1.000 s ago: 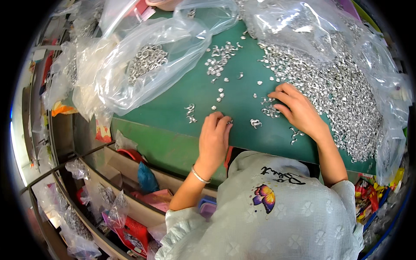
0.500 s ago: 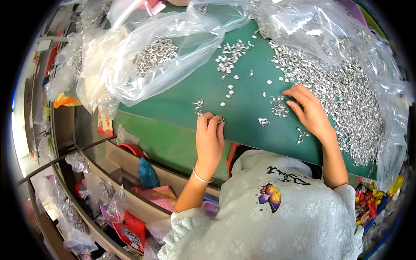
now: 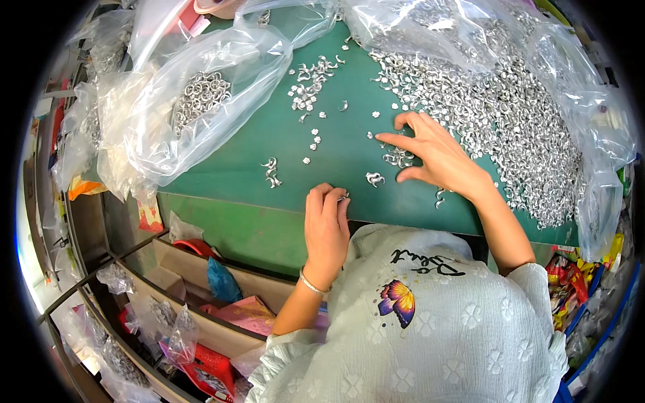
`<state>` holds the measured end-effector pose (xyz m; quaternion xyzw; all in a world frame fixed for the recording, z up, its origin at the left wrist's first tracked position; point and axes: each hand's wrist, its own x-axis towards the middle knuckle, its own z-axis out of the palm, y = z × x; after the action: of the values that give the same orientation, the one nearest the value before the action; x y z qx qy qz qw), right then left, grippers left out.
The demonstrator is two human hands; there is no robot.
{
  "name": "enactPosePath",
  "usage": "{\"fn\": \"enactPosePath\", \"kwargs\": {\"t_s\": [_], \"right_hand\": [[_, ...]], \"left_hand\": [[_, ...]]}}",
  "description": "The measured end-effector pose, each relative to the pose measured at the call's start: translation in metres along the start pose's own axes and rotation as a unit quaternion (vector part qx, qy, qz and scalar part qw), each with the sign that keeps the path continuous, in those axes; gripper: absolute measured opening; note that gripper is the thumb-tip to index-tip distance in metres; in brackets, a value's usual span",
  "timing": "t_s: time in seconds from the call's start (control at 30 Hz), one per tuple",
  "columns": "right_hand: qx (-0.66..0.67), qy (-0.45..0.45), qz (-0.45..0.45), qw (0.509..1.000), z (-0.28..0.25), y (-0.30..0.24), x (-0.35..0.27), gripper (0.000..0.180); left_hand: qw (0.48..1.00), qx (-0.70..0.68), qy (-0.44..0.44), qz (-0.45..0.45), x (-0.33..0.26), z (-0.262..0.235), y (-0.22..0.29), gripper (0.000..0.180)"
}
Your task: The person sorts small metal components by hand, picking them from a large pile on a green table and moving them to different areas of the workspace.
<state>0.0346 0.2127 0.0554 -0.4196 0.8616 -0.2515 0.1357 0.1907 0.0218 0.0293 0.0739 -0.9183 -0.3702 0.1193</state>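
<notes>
My left hand (image 3: 326,225) is at the near edge of the green tabletop, thumb and fingers pinched on a small silver metal piece (image 3: 343,196). Only the end of that piece shows. Further right, my right hand (image 3: 443,158) hovers at a small cluster of curved silver metal pieces (image 3: 396,157), its fingers spread and partly covering them. I cannot see anything held in it. Between the two hands lies another little group of curved pieces (image 3: 375,178). More of them (image 3: 271,172) rest left of my left hand.
A large heap of small silver pieces (image 3: 537,148) fills the table's right side under clear plastic. At far left, a clear bag (image 3: 248,64) contains silver rings (image 3: 201,97). Loose pieces (image 3: 309,84) are scattered mid-table. Compartments with a red basket (image 3: 208,366) stand below left.
The whole view has shifted, with table things moving left. My left hand has moved right, away from the curved pieces beside it. My right hand has reached left over the cluster, fingers spreading wider.
</notes>
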Motion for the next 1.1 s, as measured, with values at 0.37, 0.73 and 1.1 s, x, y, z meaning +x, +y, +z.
{"fn": "enactPosePath", "kwargs": {"t_s": [0.37, 0.73, 1.1], "right_hand": [[0.106, 0.093, 0.071, 0.987, -0.018, 0.023, -0.049, 0.033], [0.099, 0.091, 0.106, 0.985, -0.012, 0.022, -0.080, 0.022], [0.085, 0.079, 0.024, 0.993, 0.001, -0.002, -0.033, 0.062]], "left_hand": [[0.995, -0.025, -0.068, 0.070, -0.013, 0.024, 0.019, 0.022], [0.980, -0.089, -0.108, 0.141, 0.007, 0.095, 0.068, 0.020], [0.992, 0.039, -0.074, 0.093, 0.045, 0.021, 0.032, 0.037]]}}
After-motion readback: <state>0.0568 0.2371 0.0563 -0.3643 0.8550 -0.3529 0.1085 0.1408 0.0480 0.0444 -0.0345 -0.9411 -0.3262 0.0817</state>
